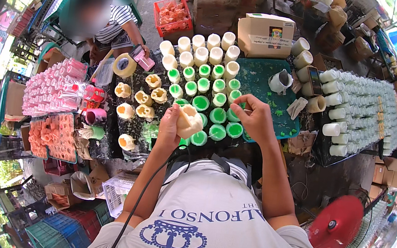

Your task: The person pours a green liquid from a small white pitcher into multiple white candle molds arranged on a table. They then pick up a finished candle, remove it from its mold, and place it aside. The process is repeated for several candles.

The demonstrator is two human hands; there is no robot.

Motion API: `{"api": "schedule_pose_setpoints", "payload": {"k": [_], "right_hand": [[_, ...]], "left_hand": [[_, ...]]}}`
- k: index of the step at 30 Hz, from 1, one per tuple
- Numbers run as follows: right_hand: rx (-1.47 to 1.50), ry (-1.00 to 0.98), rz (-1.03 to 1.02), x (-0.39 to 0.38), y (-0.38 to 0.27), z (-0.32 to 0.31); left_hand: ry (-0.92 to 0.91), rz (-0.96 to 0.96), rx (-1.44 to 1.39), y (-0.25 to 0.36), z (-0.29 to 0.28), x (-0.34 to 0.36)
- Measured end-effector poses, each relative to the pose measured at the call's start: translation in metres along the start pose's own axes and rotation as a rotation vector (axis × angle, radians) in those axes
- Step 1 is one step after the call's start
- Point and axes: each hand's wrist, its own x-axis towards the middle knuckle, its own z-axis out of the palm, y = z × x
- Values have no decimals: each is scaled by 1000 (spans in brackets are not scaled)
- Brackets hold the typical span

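A flecked black desk [140, 78] spans the crowded space, a red fan [335, 226] rightward. Over green-filled cups [218, 116], the left hand [170, 127] grasps a cream block [190, 124] in its fingers, facing and long axis unclear; whether the right hand's [258, 117] curled fingers hold anything cannot be told.

Cream wax piece [189, 123], white cups [218, 115] — green inside, teal tray [256, 72], striped shirt [113, 19] — black and white

jug [280, 81] on tray [256, 75], cups [203, 84] left of tray, box [265, 37] behind
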Motion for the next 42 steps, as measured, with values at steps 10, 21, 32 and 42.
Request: {"api": "schedule_pose_setpoints", "payload": {"k": [10,21,32,42], "right_hand": [[-714,-29,-367,151,94,100],[-885,-211,-479,195,132,145],[-868,-221,-525,195,119,143],[-921,-276,-586,198,97,147]], "left_hand": [[46,-85,-401,16,-37,-42],[137,115,-539,8,-87,-97],[231,169,-501,11,-83,-103],[296,169,-512,15,-79,-103]]}}
